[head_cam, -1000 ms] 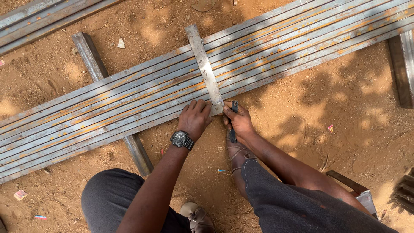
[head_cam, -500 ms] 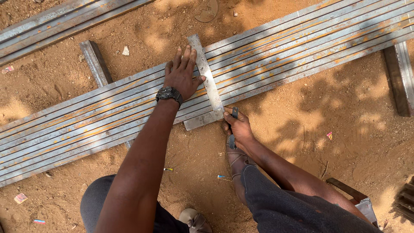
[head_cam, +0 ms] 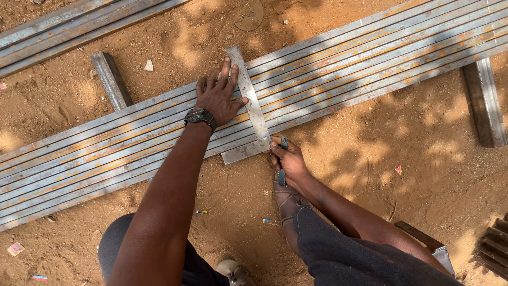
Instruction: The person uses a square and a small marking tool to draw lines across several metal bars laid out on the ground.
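Observation:
Several long steel tubes [head_cam: 349, 69] lie side by side across the sandy ground, resting on cross bars. A flat L-shaped metal square [head_cam: 248, 100] lies across the tubes, its short leg at their near edge. My left hand [head_cam: 218, 96], with a black wristwatch, presses flat on the tubes and against the square's long blade. My right hand [head_cam: 286, 159] is closed on a small dark marking tool [head_cam: 282, 159], whose tip is at the near edge where the square's corner meets the tubes.
A steel support bar [head_cam: 111, 79] crosses under the tubes at the left and another support bar [head_cam: 484, 103] at the right. More tubes [head_cam: 69, 26] lie at the top left. A round disc [head_cam: 250, 16] rests in the sand. My legs and shoes are at the bottom.
My left hand has moved from the near edge of the tubes up onto the square's blade and spread flat. The right hand stays at the near edge with the tool.

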